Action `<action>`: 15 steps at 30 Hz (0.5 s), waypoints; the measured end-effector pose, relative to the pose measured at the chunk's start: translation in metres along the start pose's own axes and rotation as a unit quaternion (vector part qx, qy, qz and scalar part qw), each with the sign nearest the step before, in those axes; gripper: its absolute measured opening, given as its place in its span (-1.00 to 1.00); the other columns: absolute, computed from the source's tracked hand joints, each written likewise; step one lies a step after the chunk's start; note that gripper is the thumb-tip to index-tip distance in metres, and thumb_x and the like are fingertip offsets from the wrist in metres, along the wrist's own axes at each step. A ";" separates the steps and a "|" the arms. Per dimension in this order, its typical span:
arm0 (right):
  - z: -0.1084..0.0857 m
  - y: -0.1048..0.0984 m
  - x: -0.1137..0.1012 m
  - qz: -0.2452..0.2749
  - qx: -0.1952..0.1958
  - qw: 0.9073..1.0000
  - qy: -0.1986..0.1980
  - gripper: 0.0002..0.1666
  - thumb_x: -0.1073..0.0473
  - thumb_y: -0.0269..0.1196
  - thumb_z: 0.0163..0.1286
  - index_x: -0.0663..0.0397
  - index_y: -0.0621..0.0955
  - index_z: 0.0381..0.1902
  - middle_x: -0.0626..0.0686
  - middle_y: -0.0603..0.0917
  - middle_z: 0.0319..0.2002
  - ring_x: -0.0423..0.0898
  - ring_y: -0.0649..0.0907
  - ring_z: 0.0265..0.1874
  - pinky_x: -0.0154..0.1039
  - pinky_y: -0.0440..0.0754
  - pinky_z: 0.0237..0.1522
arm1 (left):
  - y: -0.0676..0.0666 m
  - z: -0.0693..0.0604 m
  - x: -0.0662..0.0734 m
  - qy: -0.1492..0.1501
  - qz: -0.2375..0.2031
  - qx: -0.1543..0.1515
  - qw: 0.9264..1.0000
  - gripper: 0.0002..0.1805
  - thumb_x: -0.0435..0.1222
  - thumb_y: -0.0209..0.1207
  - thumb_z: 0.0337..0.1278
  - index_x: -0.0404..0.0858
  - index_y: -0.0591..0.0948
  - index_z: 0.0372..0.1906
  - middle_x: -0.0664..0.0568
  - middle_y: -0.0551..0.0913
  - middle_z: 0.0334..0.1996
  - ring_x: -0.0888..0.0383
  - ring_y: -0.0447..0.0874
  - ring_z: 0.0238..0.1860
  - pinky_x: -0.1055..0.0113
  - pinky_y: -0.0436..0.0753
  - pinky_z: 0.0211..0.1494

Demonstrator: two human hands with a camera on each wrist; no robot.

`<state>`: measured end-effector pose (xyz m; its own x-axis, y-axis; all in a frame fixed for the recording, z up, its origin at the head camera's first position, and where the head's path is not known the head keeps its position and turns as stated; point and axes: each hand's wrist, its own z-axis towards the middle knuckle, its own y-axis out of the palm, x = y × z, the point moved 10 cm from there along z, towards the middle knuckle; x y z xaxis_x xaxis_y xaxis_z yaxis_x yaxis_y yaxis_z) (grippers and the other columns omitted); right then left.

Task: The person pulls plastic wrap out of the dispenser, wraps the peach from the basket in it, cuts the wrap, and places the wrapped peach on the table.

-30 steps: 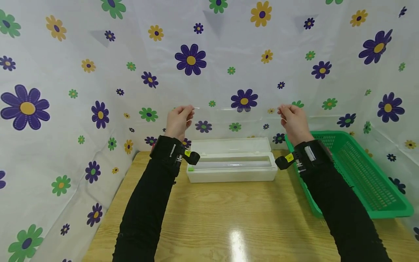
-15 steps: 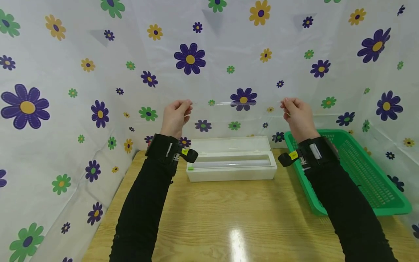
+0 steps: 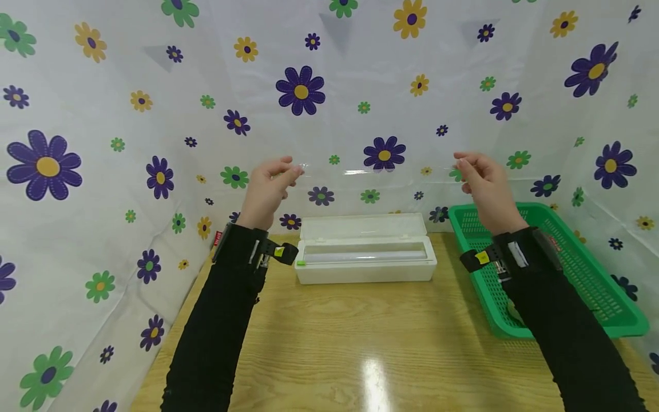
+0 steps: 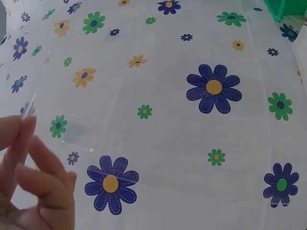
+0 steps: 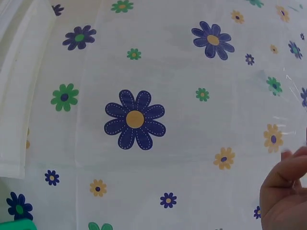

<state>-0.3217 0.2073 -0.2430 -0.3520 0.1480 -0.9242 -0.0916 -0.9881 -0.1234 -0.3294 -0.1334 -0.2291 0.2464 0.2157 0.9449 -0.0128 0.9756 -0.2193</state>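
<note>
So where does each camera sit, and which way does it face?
Head: on the head, facing forward and down at the open white box, green basket and clear film; left hand, right hand and black sleeves show.
Left wrist: on that wrist, facing the flowered sheet; left hand at lower left.
Right wrist: on that wrist, facing the flowered sheet; right hand at lower right.
Shared: both wrist views catch the flowered sheet and a bit of the green basket.
</note>
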 end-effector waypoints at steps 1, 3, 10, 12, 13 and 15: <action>-0.004 0.001 -0.003 -0.010 -0.019 1.000 -0.014 -0.76 0.04 -0.02 0.34 0.06 0.50 -0.26 -0.04 0.44 -0.10 -0.16 0.34 -0.41 -0.45 0.35 -0.36 | 0.001 -0.003 -0.001 -0.001 0.001 -0.016 1.000 -0.71 -0.25 0.02 0.21 -0.45 0.53 -0.24 -0.04 0.29 0.19 0.09 0.35 -0.05 0.32 0.37 -0.16; -0.013 0.002 -0.007 -0.034 -0.051 0.997 -0.042 -0.76 0.08 -0.03 0.36 0.10 0.50 -0.28 -0.05 0.45 -0.07 -0.15 0.35 -0.42 -0.44 0.37 -0.36 | 0.004 -0.011 0.000 0.004 0.006 -0.045 0.999 -0.76 -0.26 0.01 0.21 -0.39 0.53 -0.32 -0.04 0.33 0.17 0.11 0.40 -0.21 0.38 0.34 -0.33; -0.052 0.001 -0.015 -0.122 -0.098 0.983 -0.097 -0.75 0.19 -0.05 0.39 0.19 0.52 -0.15 -0.14 0.52 -0.17 -0.15 0.42 -0.26 -0.44 0.37 -0.25 | 0.008 -0.047 0.002 0.047 0.037 -0.113 0.992 -0.78 -0.29 0.01 0.21 -0.37 0.50 -0.46 -0.12 0.45 0.06 0.06 0.44 -0.24 0.45 0.36 -0.43; -0.063 0.000 -0.015 -0.136 -0.101 0.980 -0.101 -0.75 0.21 -0.04 0.38 0.22 0.51 -0.14 -0.15 0.52 -0.17 -0.17 0.42 -0.24 -0.46 0.37 -0.24 | 0.007 -0.059 -0.001 0.054 0.048 -0.114 0.991 -0.76 -0.30 0.01 0.22 -0.41 0.50 -0.45 -0.13 0.47 0.03 0.07 0.42 -0.24 0.45 0.35 -0.41; -0.067 0.000 -0.016 -0.144 -0.101 0.979 -0.103 -0.76 0.23 -0.04 0.38 0.23 0.51 -0.14 -0.16 0.51 -0.15 -0.19 0.42 -0.24 -0.47 0.37 -0.24 | 0.006 -0.065 -0.002 0.054 0.050 -0.113 0.991 -0.76 -0.31 0.01 0.21 -0.42 0.50 -0.44 -0.14 0.47 0.01 0.07 0.42 -0.26 0.44 0.34 -0.40; -0.077 0.000 -0.016 -0.156 -0.098 0.977 -0.110 -0.78 0.25 -0.03 0.37 0.25 0.51 -0.16 -0.19 0.51 -0.16 -0.22 0.41 -0.29 -0.48 0.35 -0.29 | 0.004 -0.077 -0.006 0.060 0.068 -0.107 0.990 -0.77 -0.30 0.02 0.21 -0.41 0.51 -0.43 -0.11 0.49 -0.04 0.10 0.42 -0.29 0.42 0.36 -0.38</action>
<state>-0.2443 0.2018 -0.2555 -0.5291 0.4263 -0.7337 -0.0534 -0.8797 -0.4726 -0.2560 -0.1338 -0.2541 0.3696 0.3264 0.8700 0.1476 0.9038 -0.4017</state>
